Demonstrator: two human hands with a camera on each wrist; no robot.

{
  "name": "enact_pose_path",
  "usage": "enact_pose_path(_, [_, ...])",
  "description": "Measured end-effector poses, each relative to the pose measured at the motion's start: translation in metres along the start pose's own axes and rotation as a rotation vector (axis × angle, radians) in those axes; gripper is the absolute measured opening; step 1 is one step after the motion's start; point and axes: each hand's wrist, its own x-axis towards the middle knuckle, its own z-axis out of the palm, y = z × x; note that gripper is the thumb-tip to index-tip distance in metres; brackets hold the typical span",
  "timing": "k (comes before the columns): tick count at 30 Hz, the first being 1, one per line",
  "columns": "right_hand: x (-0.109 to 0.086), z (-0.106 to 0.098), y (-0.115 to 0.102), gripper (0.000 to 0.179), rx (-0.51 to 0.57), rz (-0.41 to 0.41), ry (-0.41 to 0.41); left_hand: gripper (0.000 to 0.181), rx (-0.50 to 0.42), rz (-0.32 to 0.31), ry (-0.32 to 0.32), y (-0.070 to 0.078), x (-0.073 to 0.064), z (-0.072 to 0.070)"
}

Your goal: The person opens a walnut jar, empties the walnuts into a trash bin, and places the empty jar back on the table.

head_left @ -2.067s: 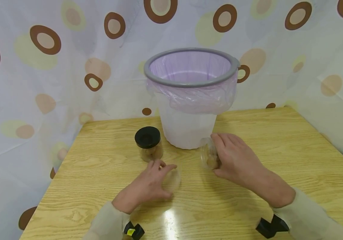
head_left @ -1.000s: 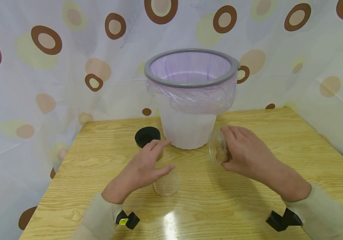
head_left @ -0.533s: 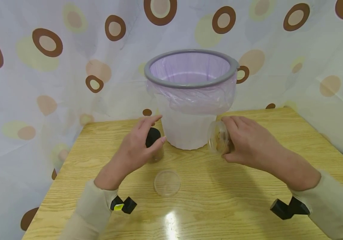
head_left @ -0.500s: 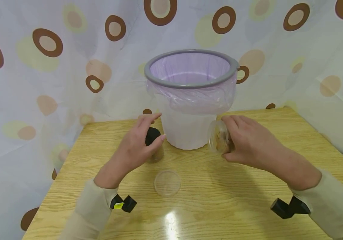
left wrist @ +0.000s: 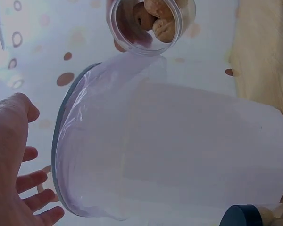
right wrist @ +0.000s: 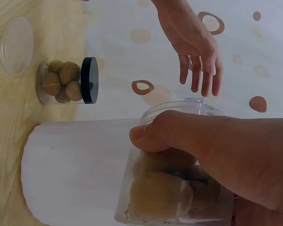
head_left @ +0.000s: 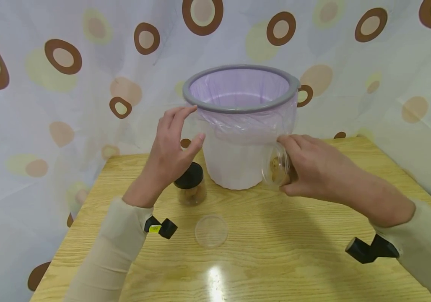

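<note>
My right hand grips a lidless clear plastic jar from its far end, tilted so its mouth faces left, in front of the bin. Several walnuts show inside it in the left wrist view. My left hand is raised beside the bin's left side with thumb and fingers spread and nothing in them, fingertips close to the rim. Below that hand a second jar with a black lid stands upright, also with walnuts. A clear round lid lies flat on the table.
At the back of the wooden table stands a white waste bin with a grey rim and a purple liner bag folded over it. A patterned curtain hangs behind and at both sides.
My left hand has left the clear lid, gone up past the black-lidded jar and now hovers beside the bin rim. My right hand has moved right and up with the tilted jar.
</note>
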Motion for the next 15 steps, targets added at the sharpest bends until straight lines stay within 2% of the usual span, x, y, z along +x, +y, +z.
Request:
enact_pose_path(4, [0.004,-0.008,0.001,0.079,0.012,0.020,-0.024,0.053,0.010,-0.005,-0.003,-0.002,0.018,-0.002])
enact_pose_path(8, [0.008,-0.016,0.002,0.083,0.030,0.051,-0.038,0.054,0.044,-0.044,-0.044,-0.006,0.037,-0.004])
enact_pose_path(15, [0.015,-0.031,0.003,0.078,0.056,0.046,0.006,0.053,0.106,-0.113,-0.107,-0.013,0.065,-0.005])
